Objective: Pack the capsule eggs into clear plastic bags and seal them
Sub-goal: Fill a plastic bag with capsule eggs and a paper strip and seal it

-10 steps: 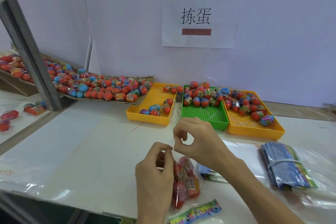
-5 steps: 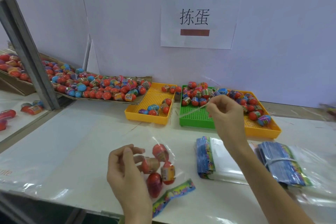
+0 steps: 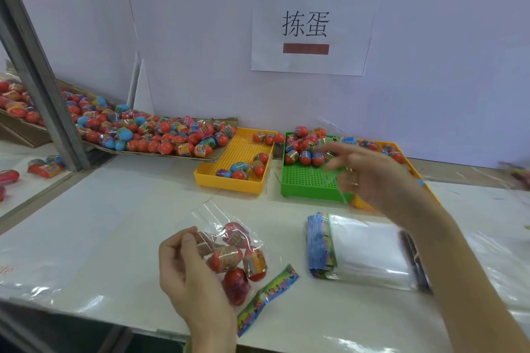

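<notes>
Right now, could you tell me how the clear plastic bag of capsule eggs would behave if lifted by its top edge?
The clear plastic bag holding capsule eggs would probably sag, since its film looks thin and crinkled. The rounded red and orange capsule eggs lie loose inside, so they would likely slide to the bottom. The left hand holds it easily, suggesting it is light.

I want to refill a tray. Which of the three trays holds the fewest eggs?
The left yellow tray, beside the cardboard pile: only a few scattered eggs. The green tray holds a heap.

A clear plastic bag point(image 3: 229, 249) holding four mostly red capsule eggs point(image 3: 226, 258) lies flat against the left hand's fingers point(image 3: 189, 241), its colourful header strip point(image 3: 266, 298) trailing beyond them.
</notes>
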`<state>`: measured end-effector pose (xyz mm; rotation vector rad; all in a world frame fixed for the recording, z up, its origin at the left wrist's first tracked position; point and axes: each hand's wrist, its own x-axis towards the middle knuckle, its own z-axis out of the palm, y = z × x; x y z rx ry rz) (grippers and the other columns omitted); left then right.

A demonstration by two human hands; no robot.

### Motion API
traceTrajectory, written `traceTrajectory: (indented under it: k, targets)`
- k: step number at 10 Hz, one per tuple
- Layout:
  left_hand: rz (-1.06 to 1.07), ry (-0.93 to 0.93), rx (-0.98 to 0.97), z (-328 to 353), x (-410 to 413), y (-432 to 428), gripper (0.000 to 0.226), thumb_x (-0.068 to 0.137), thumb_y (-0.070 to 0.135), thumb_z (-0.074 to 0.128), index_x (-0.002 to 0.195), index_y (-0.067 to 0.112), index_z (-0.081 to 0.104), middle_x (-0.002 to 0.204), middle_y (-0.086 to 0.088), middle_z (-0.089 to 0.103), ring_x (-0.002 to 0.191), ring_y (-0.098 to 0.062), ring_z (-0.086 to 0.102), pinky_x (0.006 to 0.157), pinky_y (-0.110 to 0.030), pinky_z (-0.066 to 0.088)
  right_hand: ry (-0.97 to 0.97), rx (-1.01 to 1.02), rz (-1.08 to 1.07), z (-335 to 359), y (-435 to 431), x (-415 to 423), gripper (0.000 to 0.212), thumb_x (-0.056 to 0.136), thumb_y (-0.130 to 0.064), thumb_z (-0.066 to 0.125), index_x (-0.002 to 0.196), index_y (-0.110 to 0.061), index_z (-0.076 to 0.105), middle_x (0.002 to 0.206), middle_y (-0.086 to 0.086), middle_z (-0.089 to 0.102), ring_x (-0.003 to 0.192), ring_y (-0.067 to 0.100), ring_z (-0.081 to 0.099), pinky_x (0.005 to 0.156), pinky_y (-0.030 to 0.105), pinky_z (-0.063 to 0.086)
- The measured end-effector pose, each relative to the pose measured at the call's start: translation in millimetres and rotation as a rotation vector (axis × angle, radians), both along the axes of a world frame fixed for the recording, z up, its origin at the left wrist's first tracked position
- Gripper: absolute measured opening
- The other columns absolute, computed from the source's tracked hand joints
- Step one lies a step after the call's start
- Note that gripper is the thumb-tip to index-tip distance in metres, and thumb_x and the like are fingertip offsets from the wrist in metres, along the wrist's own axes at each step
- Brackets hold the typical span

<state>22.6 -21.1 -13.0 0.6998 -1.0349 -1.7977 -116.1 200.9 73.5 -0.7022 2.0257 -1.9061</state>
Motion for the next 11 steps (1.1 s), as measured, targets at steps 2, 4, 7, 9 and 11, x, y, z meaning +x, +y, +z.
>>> traceTrajectory:
  k: [2,4,7,9,11]
  targets:
    - [-0.009,0.006,-0.014,2.9,-1.4,1.2,0.033,0.103,0.014,0.049,0.08,0.028,0.068,0.076,0.006,0.066,0.066,-0.003,0.062,0.052,-0.02,0.054,0.293,0.188,-0.331,-4.7,4.8,-2.9,0.045,0.1,-0.02,0.058,0.144,-0.026,0.053,0.131,-0.001,0.067,0.105,0.019,0.07,0.094,0.037,0.054]
    - [-0.053,-0.039,-0.04,3.0,1.0,1.5,0.031,0.103,0.017,0.05,0.082,0.03,0.068,0.076,0.012,0.067,0.069,-0.003,0.064,0.063,-0.031,0.056,0.388,0.188,-0.372,-10.5,-12.4,4.8,0.003,0.091,-0.021,0.072,0.089,-0.019,0.071,0.103,-0.002,0.073,0.103,0.014,0.066,0.098,0.032,0.046]
    - [-0.126,-0.029,-0.032,7.1,2.4,2.2,0.03,0.105,0.021,0.051,0.084,0.03,0.07,0.075,0.01,0.068,0.068,-0.003,0.064,0.063,-0.029,0.057,-0.023,0.249,0.12,-22.0,-68.1,35.4,0.035,0.093,-0.045,0.065,0.116,-0.019,0.062,0.103,0.001,0.076,0.091,0.021,0.074,0.074,0.03,0.06]
    - [-0.231,-0.011,-0.084,9.2,3.8,2.9,0.024,0.102,0.029,0.054,0.084,0.031,0.071,0.074,0.004,0.064,0.073,-0.01,0.061,0.076,-0.04,0.053,-0.043,0.183,0.082,-39.0,-87.2,45.5,0.017,0.096,-0.034,0.067,0.106,-0.02,0.07,0.098,-0.001,0.076,0.087,0.013,0.071,0.077,0.03,0.058]
    - [-0.339,-0.004,-0.182,11.0,5.2,4.2,0.026,0.078,0.056,0.062,0.083,0.031,0.069,0.074,0.001,0.064,0.068,-0.006,0.06,0.072,-0.034,0.052,-0.059,0.111,0.089,-43.1,-94.7,51.4,0.007,0.094,-0.016,0.07,0.087,-0.016,0.072,0.083,-0.001,0.072,0.076,0.011,0.067,0.069,0.028,0.056]
